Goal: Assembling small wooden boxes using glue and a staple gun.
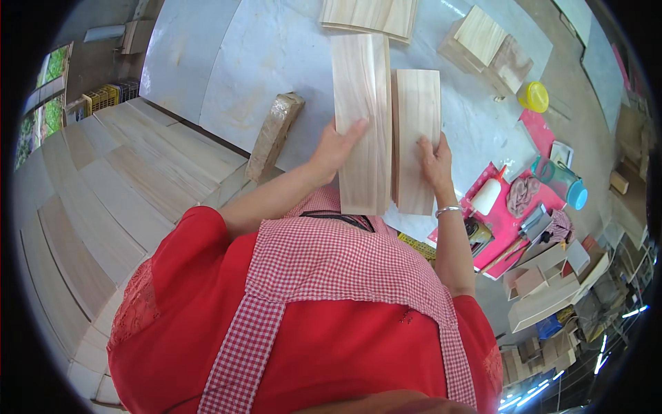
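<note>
My left hand (339, 148) grips a stack of pale wooden boards (361, 103) by its left edge, thumb on the top face and fingers hidden beneath. On the other side, my right hand (436, 164) is closed round the right edge of a second, shorter stack of wooden boards (418, 103). The two stacks stand side by side with a narrow gap between them, above the near edge of the table. Left of my left hand lies a long block wrapped in shiny brown tape (274, 134).
The table has a whitish top (234, 62). More boards (369, 15) and a wood stack (483, 45) lie farther off. At right are a yellow tub (534, 96), a white glue bottle (487, 196), a rag (523, 196) and a teal jug (560, 181). Large wooden panels (103, 186) fill the left.
</note>
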The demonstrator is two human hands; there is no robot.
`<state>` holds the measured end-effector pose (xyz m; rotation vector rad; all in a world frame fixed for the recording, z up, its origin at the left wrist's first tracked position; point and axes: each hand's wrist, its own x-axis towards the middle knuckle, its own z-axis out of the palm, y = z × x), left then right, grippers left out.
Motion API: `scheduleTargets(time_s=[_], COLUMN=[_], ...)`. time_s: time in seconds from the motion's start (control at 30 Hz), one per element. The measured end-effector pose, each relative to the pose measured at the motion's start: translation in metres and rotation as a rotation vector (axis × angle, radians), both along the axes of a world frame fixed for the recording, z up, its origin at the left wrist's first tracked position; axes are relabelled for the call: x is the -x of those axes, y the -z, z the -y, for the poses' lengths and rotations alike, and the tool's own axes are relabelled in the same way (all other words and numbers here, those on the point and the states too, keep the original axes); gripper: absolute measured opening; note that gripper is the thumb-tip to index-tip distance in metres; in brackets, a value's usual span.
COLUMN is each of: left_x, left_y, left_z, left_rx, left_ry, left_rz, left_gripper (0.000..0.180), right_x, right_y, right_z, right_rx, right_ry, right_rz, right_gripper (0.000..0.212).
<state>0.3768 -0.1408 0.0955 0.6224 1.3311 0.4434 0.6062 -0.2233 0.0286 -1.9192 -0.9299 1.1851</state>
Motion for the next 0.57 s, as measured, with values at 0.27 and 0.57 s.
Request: scheduleTargets(time_s=[0.27,0.57], left_x=[-0.019,-0.064], left_y=[0.007,0.026], left_z=[0.017,0.038], left_rx=[0.041,0.044], left_ry=[-0.006,0.008], left_rz=[0.068,0.242], left_gripper=[0.061,0.064], right_x=[0.005,-0.005], right_y=[0.005,-0.035], right_z=[-0.008,0.004], right_rx=[-0.232,0.065], right_ry=[-0.207,0.006], right_rz=[0.842,-0.123], right_gripper=[0.054,0.064])
